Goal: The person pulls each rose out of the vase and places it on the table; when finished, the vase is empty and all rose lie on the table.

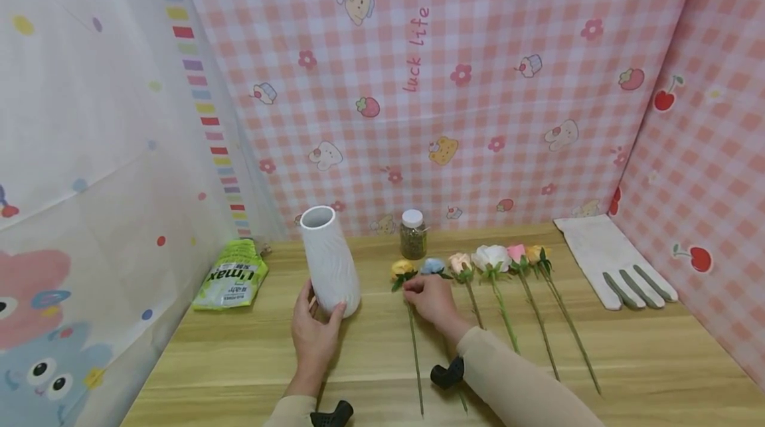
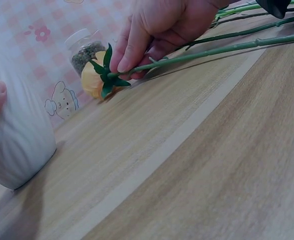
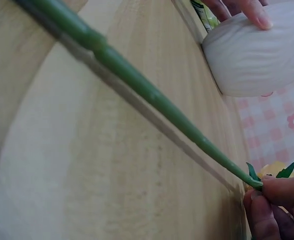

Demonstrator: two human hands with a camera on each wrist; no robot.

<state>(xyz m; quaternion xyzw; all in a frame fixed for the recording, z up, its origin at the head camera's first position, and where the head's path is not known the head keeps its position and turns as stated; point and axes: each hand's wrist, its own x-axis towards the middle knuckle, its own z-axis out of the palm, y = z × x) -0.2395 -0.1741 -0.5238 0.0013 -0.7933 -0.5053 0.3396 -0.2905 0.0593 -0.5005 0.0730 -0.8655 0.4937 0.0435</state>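
My left hand (image 1: 313, 334) grips a white ridged vase (image 1: 331, 261) low on its side, thumb on the near face and fingers round the left. The vase's base is at the wooden table. To its right, my right hand (image 1: 435, 301) pinches the stem of a yellow artificial rose (image 1: 402, 270) just under the green sepals. In the right wrist view the thumb and fingertips meet on that green stem (image 3: 157, 100), which runs close over the wood. A blue rose (image 1: 433, 265) lies right beside it, its stem partly hidden beneath my right hand and forearm.
Further right lie peach (image 1: 460, 263), white (image 1: 491, 258), pink (image 1: 516, 253) and orange-yellow (image 1: 535, 254) roses in a row. A white-lidded jar (image 1: 413, 236) stands behind them. A green packet (image 1: 232, 274) sits at left, a white-and-grey glove (image 1: 615, 261) at right. Patterned cloth walls enclose the table.
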